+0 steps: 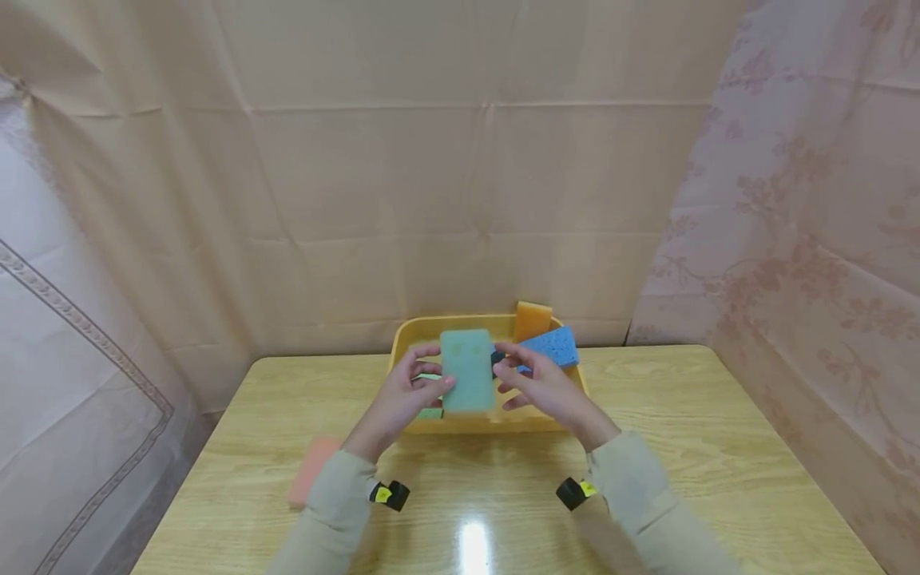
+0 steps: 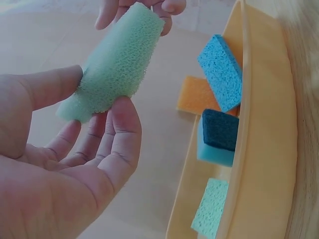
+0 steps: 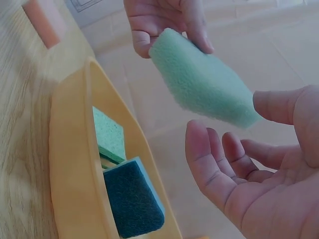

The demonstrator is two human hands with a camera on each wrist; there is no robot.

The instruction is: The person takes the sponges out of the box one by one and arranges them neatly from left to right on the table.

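Note:
A pale green sponge [image 1: 467,371] with an open-pored texture is held up over the yellow bin [image 1: 503,426]. My left hand [image 1: 411,387] pinches its left edge between thumb and fingers; in the left wrist view the sponge [image 2: 117,64] looks slightly bent. At the opposite edge is my right hand [image 1: 535,383], its thumb tip right at the sponge's corner in the right wrist view. The fingers of that right hand [image 3: 264,164] are loosely bent and spread, with a gap between them and the sponge.
Inside the bin are a blue sponge [image 2: 222,72], an orange sponge [image 2: 194,94], a blue sponge with a dark scouring face [image 3: 134,199] and a light green sponge [image 3: 109,134]. A pink sponge [image 1: 314,471] lies on the wooden table [image 1: 668,447] beside my left forearm. Beige curtain [image 1: 446,176] hangs behind.

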